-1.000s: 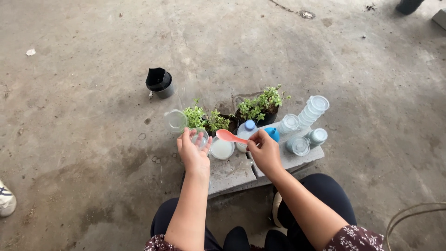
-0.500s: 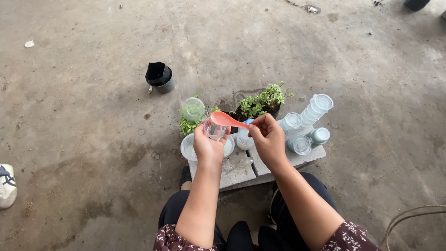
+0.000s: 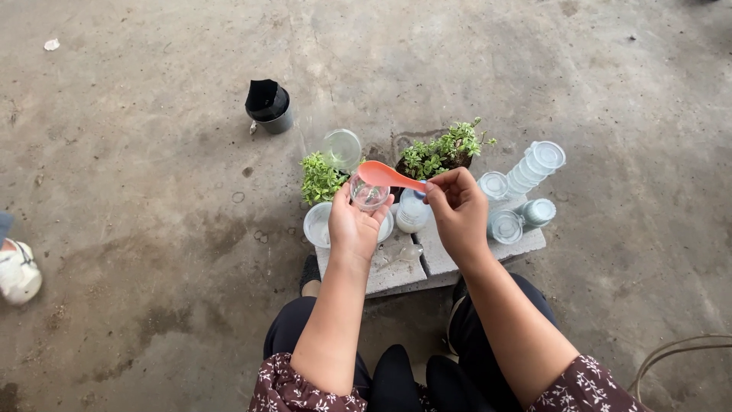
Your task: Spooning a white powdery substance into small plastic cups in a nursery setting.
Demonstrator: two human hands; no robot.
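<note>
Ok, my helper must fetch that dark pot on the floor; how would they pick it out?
Start at the concrete slab by the person's knees, then look past the leafy plants to the bare floor. The pot stands alone there, the only black-lined one, apart from the clear cups.

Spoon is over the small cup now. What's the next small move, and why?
Probably tip the orange spoon into the clear cup. The right hand holds its bowl right over the rim, and the left hand has the cup lifted and upright.
</note>
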